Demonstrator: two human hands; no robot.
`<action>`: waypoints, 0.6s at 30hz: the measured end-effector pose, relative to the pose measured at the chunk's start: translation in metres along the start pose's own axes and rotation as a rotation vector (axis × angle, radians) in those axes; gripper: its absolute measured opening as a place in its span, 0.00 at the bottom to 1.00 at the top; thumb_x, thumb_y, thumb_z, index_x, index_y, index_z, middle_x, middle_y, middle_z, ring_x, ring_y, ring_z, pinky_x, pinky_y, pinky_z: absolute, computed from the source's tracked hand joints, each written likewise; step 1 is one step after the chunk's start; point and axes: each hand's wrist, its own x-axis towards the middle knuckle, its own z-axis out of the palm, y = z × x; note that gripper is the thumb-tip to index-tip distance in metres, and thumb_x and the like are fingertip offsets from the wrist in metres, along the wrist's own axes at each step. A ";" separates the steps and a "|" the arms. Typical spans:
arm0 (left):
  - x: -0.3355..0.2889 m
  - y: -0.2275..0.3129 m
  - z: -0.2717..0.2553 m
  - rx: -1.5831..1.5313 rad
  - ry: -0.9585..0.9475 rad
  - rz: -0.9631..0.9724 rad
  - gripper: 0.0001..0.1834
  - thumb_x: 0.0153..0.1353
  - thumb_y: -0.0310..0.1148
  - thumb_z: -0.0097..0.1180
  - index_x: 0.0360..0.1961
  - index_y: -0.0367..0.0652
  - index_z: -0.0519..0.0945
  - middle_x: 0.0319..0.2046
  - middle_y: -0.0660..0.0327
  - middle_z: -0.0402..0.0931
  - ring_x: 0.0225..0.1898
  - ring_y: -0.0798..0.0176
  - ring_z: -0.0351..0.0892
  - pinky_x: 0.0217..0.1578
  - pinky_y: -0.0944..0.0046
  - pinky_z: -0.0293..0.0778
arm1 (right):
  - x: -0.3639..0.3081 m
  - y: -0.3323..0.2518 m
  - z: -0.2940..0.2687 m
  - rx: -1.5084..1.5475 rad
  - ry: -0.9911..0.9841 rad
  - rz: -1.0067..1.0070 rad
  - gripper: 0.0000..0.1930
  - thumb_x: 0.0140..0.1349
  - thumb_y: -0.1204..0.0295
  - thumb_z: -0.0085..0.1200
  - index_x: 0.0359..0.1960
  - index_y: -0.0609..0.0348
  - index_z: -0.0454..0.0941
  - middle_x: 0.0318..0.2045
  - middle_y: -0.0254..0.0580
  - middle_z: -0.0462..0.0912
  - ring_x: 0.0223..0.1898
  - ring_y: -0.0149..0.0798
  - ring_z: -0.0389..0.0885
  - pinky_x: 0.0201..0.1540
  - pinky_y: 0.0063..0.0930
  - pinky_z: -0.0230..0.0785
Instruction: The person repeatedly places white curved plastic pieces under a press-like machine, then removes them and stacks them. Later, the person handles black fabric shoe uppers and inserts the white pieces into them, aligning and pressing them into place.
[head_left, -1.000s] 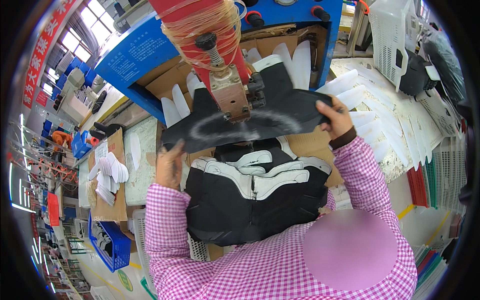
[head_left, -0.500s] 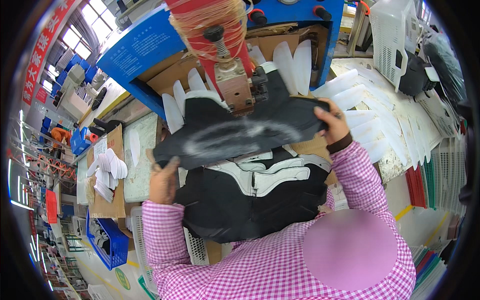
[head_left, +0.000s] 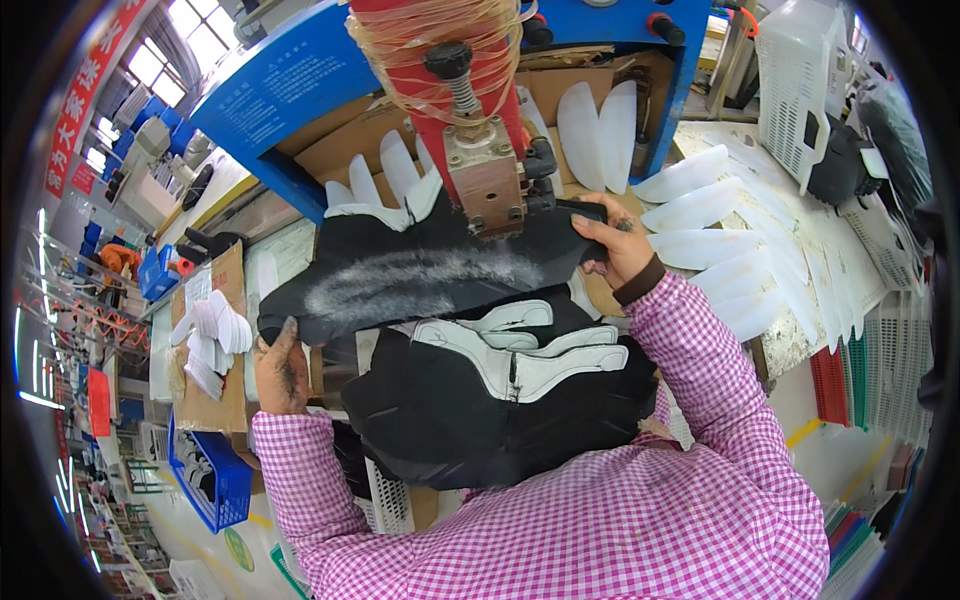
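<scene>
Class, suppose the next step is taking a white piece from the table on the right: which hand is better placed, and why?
Probably the right hand: it holds the black piece by its right end, close to the white pieces. The left hand holds the opposite end, farther away.

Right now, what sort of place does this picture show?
Most likely a factory workshop: a large machine with a red arm is above a black piece, many similar white pieces are spread at the right, and a blue basket stands at the left.
</scene>
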 end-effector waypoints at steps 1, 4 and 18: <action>0.001 0.001 0.000 0.004 0.042 0.054 0.18 0.56 0.19 0.57 0.47 0.32 0.68 0.45 0.50 0.74 0.44 0.57 0.78 0.48 0.61 0.76 | 0.006 0.000 0.007 0.018 0.012 -0.012 0.13 0.59 0.73 0.56 0.45 0.54 0.70 0.29 0.36 0.79 0.17 0.25 0.75 0.12 0.13 0.62; 0.007 -0.008 0.012 -0.021 0.041 0.021 0.18 0.56 0.19 0.57 0.48 0.30 0.68 0.44 0.50 0.75 0.44 0.58 0.78 0.48 0.62 0.76 | 0.002 -0.018 -0.005 -0.045 0.091 -0.064 0.14 0.58 0.72 0.57 0.44 0.56 0.71 0.30 0.36 0.79 0.20 0.26 0.76 0.15 0.14 0.66; 0.009 -0.019 0.018 0.019 0.081 -0.048 0.18 0.57 0.19 0.55 0.47 0.33 0.66 0.43 0.51 0.75 0.43 0.56 0.79 0.45 0.58 0.76 | -0.031 -0.023 -0.017 -0.042 0.066 -0.122 0.17 0.57 0.73 0.58 0.47 0.59 0.69 0.32 0.38 0.77 0.20 0.28 0.77 0.15 0.14 0.68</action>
